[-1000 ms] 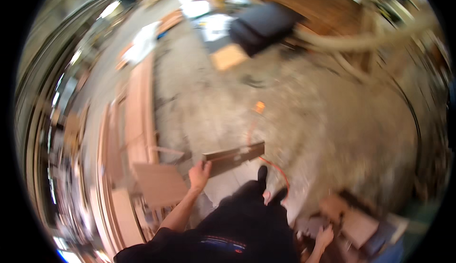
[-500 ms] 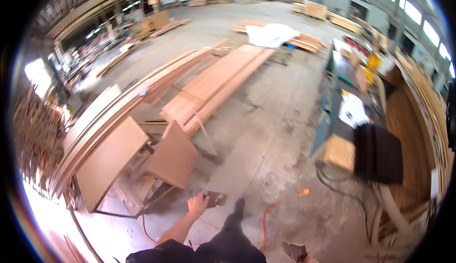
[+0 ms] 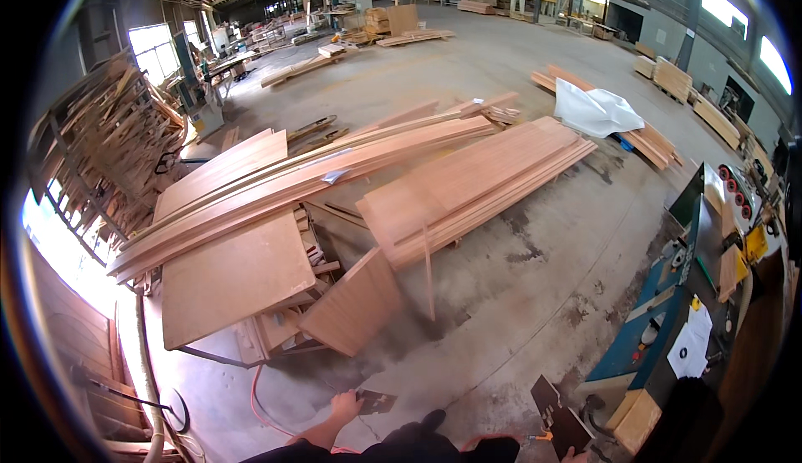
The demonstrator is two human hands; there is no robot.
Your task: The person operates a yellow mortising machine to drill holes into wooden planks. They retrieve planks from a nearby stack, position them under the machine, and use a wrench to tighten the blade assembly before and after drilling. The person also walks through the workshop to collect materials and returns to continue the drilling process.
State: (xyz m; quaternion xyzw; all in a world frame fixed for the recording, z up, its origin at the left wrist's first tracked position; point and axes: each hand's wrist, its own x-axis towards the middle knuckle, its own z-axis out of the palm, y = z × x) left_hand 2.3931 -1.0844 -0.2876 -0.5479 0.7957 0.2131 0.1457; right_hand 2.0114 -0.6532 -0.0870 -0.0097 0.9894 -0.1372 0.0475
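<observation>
My left hand (image 3: 344, 406) comes in at the lower middle, fingers wrapped round the end of a small flat dark brown piece (image 3: 378, 402). It is held low over the concrete floor. At the lower right edge only the fingertips of my right hand (image 3: 575, 456) show, gripping a longer flat dark brown piece (image 3: 558, 415) with lighter marks on it. What exactly these two pieces are, I cannot make out. Nearest to my left hand stands a tilted reddish-brown board (image 3: 355, 304), leaning by a wooden-topped table (image 3: 238, 275).
Long planks (image 3: 301, 179) lie across the table. Beside them is a stack of wide boards (image 3: 476, 187). An orange-red hose (image 3: 257, 400) runs over the floor near my feet. On the right stands a dark workbench (image 3: 660, 329) with papers and tools; a scrap-wood rack (image 3: 109, 145) fills the left.
The view has swung left, so the tables and boards sit farther right in it. The piece in my right hand now shows more fully. Both hands keep their hold.
</observation>
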